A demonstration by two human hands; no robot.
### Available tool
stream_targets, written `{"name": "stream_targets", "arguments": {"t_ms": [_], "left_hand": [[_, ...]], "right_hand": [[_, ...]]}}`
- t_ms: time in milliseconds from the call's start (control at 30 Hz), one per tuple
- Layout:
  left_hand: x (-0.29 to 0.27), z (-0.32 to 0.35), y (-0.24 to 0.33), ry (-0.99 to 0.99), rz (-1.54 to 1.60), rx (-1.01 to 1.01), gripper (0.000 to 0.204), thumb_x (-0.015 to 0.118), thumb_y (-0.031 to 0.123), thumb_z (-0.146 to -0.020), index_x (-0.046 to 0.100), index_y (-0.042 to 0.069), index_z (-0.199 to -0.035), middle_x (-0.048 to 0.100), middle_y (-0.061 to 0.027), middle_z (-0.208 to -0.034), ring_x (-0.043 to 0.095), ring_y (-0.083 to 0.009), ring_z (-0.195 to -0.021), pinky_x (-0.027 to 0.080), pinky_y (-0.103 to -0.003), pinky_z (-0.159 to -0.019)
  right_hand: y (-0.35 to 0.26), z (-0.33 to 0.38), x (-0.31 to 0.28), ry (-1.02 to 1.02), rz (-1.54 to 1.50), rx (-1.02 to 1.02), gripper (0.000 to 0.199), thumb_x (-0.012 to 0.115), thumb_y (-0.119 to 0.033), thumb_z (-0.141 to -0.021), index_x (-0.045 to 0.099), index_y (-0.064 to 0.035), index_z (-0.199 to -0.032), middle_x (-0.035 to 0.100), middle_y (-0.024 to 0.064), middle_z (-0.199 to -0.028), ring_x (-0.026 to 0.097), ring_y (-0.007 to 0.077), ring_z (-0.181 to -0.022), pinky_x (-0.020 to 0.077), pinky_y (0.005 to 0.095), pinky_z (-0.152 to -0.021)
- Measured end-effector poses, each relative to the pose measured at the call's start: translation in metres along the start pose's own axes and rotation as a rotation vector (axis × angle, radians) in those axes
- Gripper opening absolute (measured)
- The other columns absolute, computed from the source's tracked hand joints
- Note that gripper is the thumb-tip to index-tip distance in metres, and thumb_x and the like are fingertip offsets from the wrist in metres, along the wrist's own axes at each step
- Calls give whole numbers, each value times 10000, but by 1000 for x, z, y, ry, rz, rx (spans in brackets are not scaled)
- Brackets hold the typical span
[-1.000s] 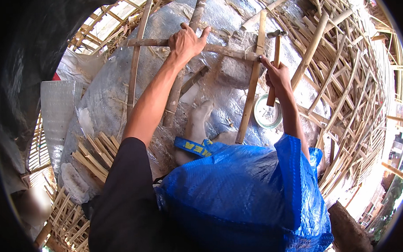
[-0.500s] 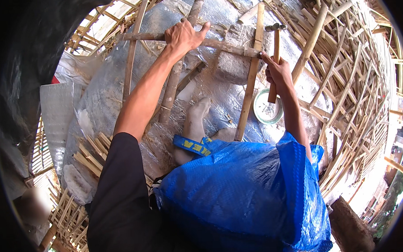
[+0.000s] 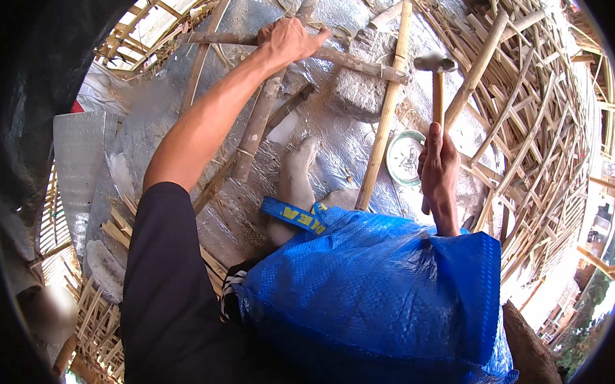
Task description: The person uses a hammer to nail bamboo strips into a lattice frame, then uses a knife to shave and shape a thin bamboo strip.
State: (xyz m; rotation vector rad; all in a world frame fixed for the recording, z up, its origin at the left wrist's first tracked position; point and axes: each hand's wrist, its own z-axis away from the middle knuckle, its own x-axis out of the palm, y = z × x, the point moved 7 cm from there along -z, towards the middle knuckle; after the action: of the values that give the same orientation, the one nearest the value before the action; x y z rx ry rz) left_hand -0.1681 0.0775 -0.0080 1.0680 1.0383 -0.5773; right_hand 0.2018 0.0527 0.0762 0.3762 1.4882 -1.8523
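Observation:
My left hand (image 3: 285, 42) is closed around a thin wooden crosspiece (image 3: 354, 62), near where another stick (image 3: 258, 129) crosses it. The crosspiece's right end overlaps a long bamboo strip (image 3: 383, 132), and a rough stone block (image 3: 359, 92) sits under that joint. My right hand (image 3: 441, 166) grips a hammer (image 3: 438, 92) by its wooden handle, head up, to the right of the joint and apart from it. A round green-rimmed dish (image 3: 390, 163) holding what look like nails lies just left of my right hand.
A large pile of split bamboo (image 3: 532, 123) fills the right side. Silvery sheeting (image 3: 347, 160) covers the ground. A blue woven plastic bag (image 3: 365, 285) lies across my lap, beside my grey-socked foot (image 3: 296, 172). More bamboo strips (image 3: 119, 229) lie at left.
My right hand has drawn back from the crosspiece's end toward me, raising the hammer head clear of it. My left hand keeps its hold, shifted slightly.

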Motion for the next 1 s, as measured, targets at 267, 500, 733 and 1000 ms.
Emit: {"name": "stream_targets", "arguments": {"t_ms": [267,500,733,1000], "left_hand": [[5,12,11,23,54,70,730,606,616,-880,485,53,-432,474,-96,-411,421,-172,-359,333,-378,-335],[-1,1,33,16,16,173,762,625,600,-873,603,-74,-519,546,-192,-463,564,-244,-434,464,-495,-408],[11,-5,-7,45,-25,78,724,605,609,-897,455,95,-409,393,-37,-367,412,-135,-338,385,-408,-345],[-6,14,31,-40,-33,96,416,646,457,-911,639,59,-791,585,-161,-776,577,-305,-699,480,-421,-592]], "right_hand": [[30,13,-2,43,107,-102,495,420,-488,-1063,544,-73,-822,458,-10,-542,457,92,-445,366,288,-424],[18,9,-17,38,63,-19,478,432,-482,-1063,545,-73,-844,435,-38,-569,436,59,-472,358,264,-423],[-2,24,-14,173,-255,-249,369,426,-375,-1084,524,-51,-939,470,7,-589,442,65,-484,350,268,-418],[-18,28,-35,307,-573,-258,376,430,-381,-1079,498,-113,-825,368,-72,-559,365,23,-460,266,226,-383]]}}
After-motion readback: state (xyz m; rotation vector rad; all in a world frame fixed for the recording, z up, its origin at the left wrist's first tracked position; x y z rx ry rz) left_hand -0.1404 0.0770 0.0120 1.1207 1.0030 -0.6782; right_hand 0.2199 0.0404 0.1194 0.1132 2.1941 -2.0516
